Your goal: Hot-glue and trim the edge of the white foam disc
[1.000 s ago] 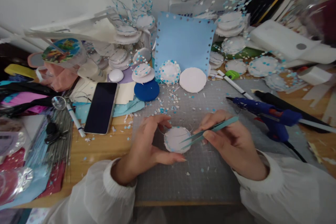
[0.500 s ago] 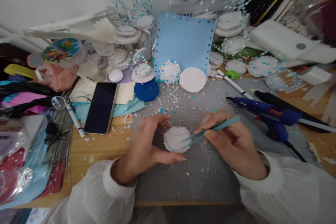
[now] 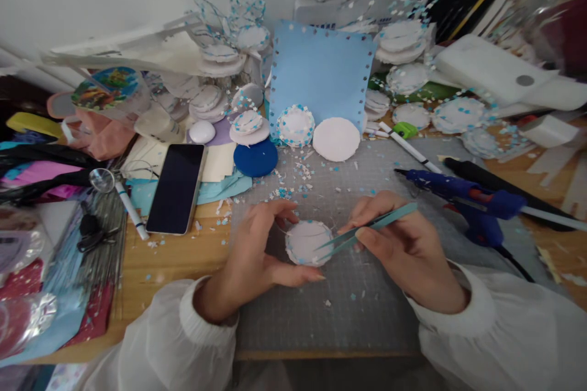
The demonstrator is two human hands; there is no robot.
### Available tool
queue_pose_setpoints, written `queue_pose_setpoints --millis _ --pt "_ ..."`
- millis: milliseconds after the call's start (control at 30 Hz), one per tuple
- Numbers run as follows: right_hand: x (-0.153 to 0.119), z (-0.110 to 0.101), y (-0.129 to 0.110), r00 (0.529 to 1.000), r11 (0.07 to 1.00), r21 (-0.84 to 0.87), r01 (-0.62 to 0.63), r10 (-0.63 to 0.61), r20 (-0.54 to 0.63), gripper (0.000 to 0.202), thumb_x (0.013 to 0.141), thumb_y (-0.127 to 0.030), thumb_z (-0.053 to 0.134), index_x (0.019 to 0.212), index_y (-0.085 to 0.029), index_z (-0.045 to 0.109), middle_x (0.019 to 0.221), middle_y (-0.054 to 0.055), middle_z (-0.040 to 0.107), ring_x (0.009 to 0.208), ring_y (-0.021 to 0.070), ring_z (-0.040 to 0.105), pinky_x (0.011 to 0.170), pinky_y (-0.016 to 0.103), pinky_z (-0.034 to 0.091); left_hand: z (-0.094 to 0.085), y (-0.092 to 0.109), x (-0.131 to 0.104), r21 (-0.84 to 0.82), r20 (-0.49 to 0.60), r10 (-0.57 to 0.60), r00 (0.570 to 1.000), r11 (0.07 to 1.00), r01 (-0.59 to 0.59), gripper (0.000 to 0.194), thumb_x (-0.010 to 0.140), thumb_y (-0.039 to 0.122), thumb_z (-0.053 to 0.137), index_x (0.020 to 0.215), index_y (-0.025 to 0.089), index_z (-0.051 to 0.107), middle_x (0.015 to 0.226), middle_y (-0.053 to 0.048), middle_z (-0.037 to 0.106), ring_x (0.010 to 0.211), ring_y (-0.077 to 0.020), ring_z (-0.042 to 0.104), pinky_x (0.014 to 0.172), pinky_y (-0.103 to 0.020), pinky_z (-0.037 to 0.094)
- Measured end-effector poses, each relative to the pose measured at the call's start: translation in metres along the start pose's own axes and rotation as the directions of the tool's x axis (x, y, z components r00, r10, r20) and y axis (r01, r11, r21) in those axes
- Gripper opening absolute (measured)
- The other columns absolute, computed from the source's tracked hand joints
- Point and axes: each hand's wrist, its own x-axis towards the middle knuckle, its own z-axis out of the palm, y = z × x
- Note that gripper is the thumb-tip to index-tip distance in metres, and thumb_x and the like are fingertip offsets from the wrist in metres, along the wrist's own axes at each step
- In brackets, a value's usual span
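Note:
A white round disc [image 3: 306, 243] with a scalloped rim, small blue bits and thin wire round its edge is at the middle front. My left hand [image 3: 259, 250] curves about its left side, fingers at the far rim and thumb along the near one, gripping it lightly. Teal tweezers [image 3: 383, 220] are pinched between thumb and fingers of my right hand [image 3: 398, 244]. Their tips are slightly parted and lie over the disc's right part; whether they grip anything is too small to tell. Beneath is a grey cutting mat [image 3: 321, 317].
A blue glue gun [image 3: 463, 192] lies at right, its cord trailing nearer. To the left are a phone [image 3: 177, 188] and a dark blue lid [image 3: 255, 157]. Behind stand a light blue card [image 3: 321, 73], a plain white disc [image 3: 337, 138] and a decorated disc [image 3: 295, 126]. Confetti lies scattered about.

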Motion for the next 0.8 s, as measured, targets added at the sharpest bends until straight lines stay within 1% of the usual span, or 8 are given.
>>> queue_pose_setpoints --millis 233,400,500,600,800 --pt "-0.0002 -0.0003 -0.0002 1.000 1.000 -0.017 -0.011 0.011 -0.003 0.003 0.087 -0.022 0.060 0.089 -0.024 0.061 0.078 0.000 0.057 0.065 0.0098 0.055 0.055 0.023 0.047 0.0009 -0.0012 -0.0008 -0.014 0.007 -0.019 1.000 1.000 0.019 0.081 0.058 0.064 0.075 0.123 0.026 0.045 0.102 -0.007 0.063 0.090 -0.0248 0.059 0.078 -0.040 0.046" --pt "-0.0003 0.0004 -0.0006 1.000 1.000 -0.024 -0.002 0.002 -0.012 0.003 0.086 -0.022 0.061 0.089 -0.024 0.061 0.078 0.000 0.057 0.066 0.0098 0.056 0.056 0.022 0.047 0.0005 0.0009 -0.0010 -0.025 0.018 -0.044 0.999 0.999 0.044 0.080 0.062 0.064 0.074 0.124 0.025 0.042 0.105 -0.009 0.061 0.092 -0.0256 0.058 0.080 -0.042 0.046" --pt "-0.0001 0.0003 -0.0008 1.000 1.000 -0.021 -0.006 0.005 -0.018 0.002 0.086 -0.022 0.061 0.088 -0.023 0.061 0.078 0.000 0.057 0.065 0.0100 0.056 0.055 0.022 0.047 0.0003 0.0022 -0.0006 -0.031 0.035 -0.052 0.998 0.998 0.053 0.075 0.066 0.056 0.075 0.123 0.024 0.041 0.107 -0.009 0.058 0.094 -0.0257 0.057 0.080 -0.042 0.047" --pt "-0.0001 0.0000 -0.0001 0.999 1.000 -0.011 -0.012 0.011 -0.035 0.003 0.086 -0.022 0.061 0.088 -0.023 0.061 0.077 0.001 0.057 0.064 0.0102 0.055 0.051 0.022 0.045 0.0005 0.0027 -0.0002 -0.025 0.039 -0.034 0.999 0.999 0.035 0.072 0.067 0.048 0.076 0.123 0.023 0.039 0.109 -0.010 0.056 0.096 -0.0258 0.056 0.081 -0.042 0.047" --pt "-0.0008 -0.0003 0.0020 0.999 1.000 -0.010 -0.021 0.021 -0.045 0.005 0.086 -0.020 0.060 0.090 -0.024 0.060 0.079 0.001 0.056 0.067 0.0113 0.056 0.051 0.022 0.046 0.0010 0.0057 0.0012 0.059 0.011 0.023 1.000 0.998 -0.024 0.071 0.064 0.041 0.076 0.122 0.021 0.041 0.109 -0.010 0.055 0.093 -0.0242 0.055 0.080 -0.040 0.047"
